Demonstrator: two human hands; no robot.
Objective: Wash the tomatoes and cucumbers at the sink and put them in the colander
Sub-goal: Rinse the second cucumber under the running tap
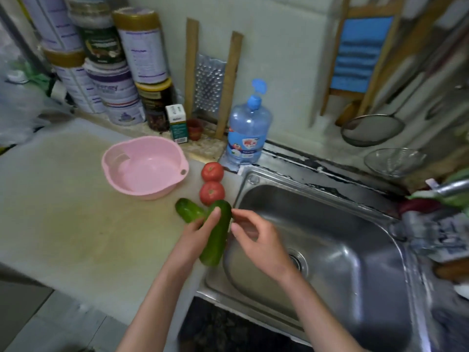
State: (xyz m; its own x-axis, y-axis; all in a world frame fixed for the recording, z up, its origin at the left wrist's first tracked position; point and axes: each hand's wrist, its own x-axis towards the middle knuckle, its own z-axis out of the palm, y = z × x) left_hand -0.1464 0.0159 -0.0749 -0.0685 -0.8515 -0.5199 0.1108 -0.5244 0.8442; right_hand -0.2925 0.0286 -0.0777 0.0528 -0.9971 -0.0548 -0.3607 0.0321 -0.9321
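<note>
At the nine o'clock rim of the sink (342,219), my left hand (196,233) has its fingers clamped on the larger cucumber (217,235), my right hand (256,240) loosely apart beside it; best rubbed two-handed over the basin, then into the pink colander (121,174) at ten o'clock.

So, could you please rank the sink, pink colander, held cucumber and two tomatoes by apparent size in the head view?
1. Sink
2. Pink colander
3. Cucumber in the left hand, somewhat nearer the camera
4. Far tomato and near tomato look alike, so unranked
</note>
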